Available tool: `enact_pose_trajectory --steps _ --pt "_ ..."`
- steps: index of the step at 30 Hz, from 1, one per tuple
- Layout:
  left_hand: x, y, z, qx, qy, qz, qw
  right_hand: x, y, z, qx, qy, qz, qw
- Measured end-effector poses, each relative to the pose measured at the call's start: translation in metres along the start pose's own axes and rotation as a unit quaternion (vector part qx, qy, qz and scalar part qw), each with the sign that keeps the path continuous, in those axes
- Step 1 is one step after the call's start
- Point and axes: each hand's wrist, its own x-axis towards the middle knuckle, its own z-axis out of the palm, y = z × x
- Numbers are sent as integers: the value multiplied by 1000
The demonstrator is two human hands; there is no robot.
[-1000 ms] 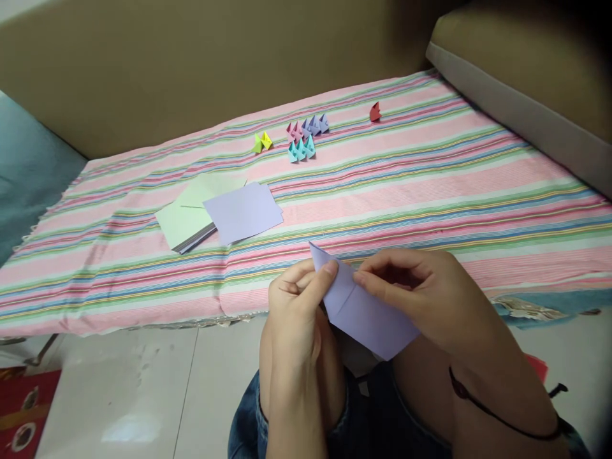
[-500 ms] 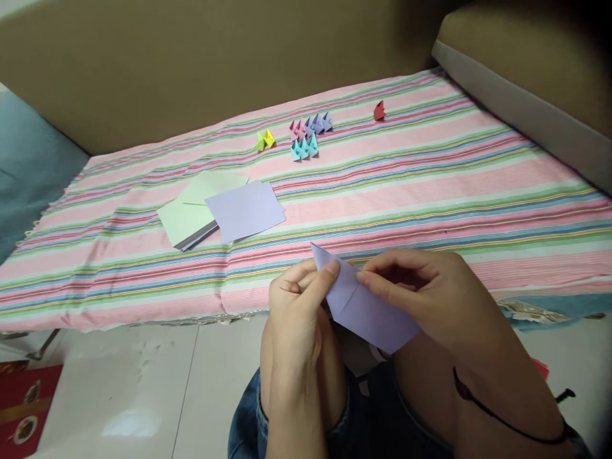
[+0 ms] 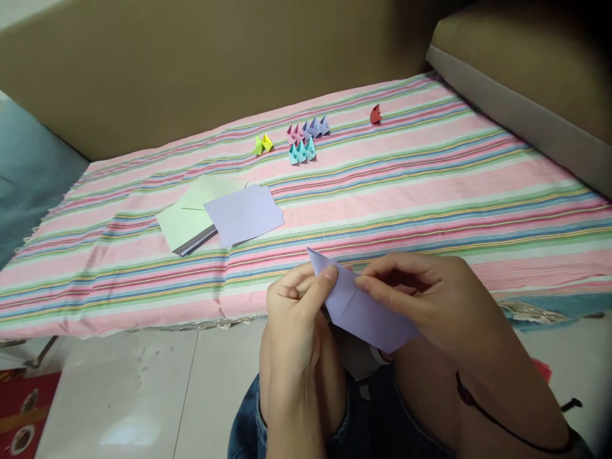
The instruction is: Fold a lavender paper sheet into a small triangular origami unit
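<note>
A folded sheet of purple paper [image 3: 368,317] is held between both hands above my lap; a short crease line shows on its face. My left hand [image 3: 299,299] pinches its upper left part, thumb on the front and fingers behind, with a pointed corner sticking out beyond the thumb. Along the top edge, my right hand [image 3: 421,287] grips the paper between thumb and fingers; its fingertips are partly hidden. Beyond my hands, a loose purple sheet [image 3: 245,215] overlaps a stack of pale green paper [image 3: 191,220].
A striped cloth [image 3: 430,185] covers the surface. Small folded paper pieces stand on it: yellow ones [image 3: 262,144], pink ones [image 3: 295,133], purple ones [image 3: 316,127], teal ones [image 3: 302,152] and a red one [image 3: 375,115]. A red box [image 3: 29,411] lies on the floor at left.
The view has shifted slightly. Both hands keep their hold on the purple paper, whose pointed left corner looks a little more curled.
</note>
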Motion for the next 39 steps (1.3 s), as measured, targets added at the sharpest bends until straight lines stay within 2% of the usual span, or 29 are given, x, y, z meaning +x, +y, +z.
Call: enact_pose_trajectory --steps 5,18,34,39 --pt "0 0 0 2 -20 -1 1000 0 1 0 -14 7 -12 1000" --pt "0 -1 7 -8 16 -10 1000 5 3 6 -28 -7 -11 1000" --pt "-3 4 10 -9 15 -30 999 5 3 6 -22 5 -27 999" --pt "0 0 7 0 15 -10 1000 6 3 5 -38 -2 -34 999"
